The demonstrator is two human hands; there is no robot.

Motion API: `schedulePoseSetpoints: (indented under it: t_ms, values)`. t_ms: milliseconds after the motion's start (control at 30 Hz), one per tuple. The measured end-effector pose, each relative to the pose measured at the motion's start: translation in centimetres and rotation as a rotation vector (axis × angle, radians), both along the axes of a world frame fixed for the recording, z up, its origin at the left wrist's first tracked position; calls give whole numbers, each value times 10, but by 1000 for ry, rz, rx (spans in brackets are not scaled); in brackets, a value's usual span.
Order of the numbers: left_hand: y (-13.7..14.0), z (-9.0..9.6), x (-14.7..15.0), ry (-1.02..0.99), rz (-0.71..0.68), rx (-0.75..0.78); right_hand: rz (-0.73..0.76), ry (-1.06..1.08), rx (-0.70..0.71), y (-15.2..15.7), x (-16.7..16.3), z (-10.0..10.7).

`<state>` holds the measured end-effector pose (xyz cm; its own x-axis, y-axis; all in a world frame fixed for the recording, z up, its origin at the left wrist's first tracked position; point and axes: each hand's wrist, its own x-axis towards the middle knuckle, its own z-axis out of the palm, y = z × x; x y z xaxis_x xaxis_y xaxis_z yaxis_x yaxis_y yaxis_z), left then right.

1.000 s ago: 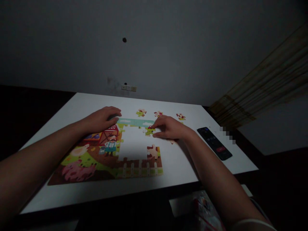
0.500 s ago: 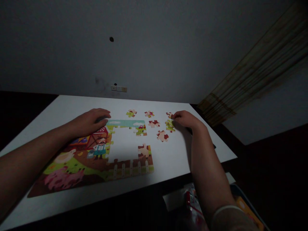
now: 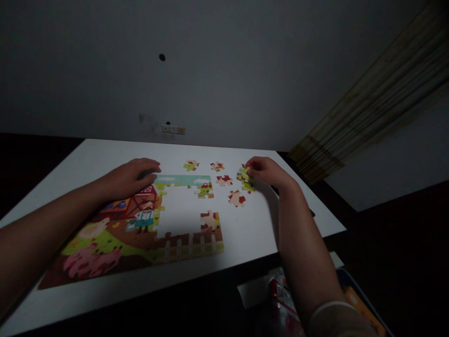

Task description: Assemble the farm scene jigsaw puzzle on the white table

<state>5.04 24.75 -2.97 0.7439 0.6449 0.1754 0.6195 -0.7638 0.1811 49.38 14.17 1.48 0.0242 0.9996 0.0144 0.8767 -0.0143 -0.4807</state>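
Note:
A farm-scene jigsaw puzzle (image 3: pixel 115 252) lies on the white table, with an open gap right of its middle. My left hand (image 3: pixel 135 175) rests flat near its upper edge by the red barn, fingers stretched out, holding nothing. Beyond the puzzle's right side, my right hand (image 3: pixel 264 171) pinches a yellow-green puzzle piece (image 3: pixel 242 175). Another green piece (image 3: pixel 248 186) shows partly below it. Loose pieces lie nearby: a pink-and-brown piece (image 3: pixel 224 180), a cream-and-brown piece (image 3: pixel 236 199), a pink-and-red piece (image 3: pixel 217 166) and a green-and-cream piece (image 3: pixel 191 165).
The white table (image 3: pixel 115 152) stands against a grey wall with a socket panel (image 3: pixel 173 129). A dark flat object (image 3: pixel 275 190) is partly hidden behind my right forearm. Below the front edge are a clear plastic wrapper (image 3: pixel 280 295) and a bin (image 3: pixel 365 295). A curtain (image 3: pixel 351 121) hangs at the right.
My right hand has shifted slightly left and up, and the yellow-green piece now shows tilted in its fingers. My left hand has stayed in place.

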Motion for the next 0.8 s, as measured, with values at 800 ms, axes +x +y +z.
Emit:
schedulePoseSetpoints:
  t_ms: [800]
  values:
    - [-1,-1,0,-42,-1,-11,182,-107,-262,-9,7,3]
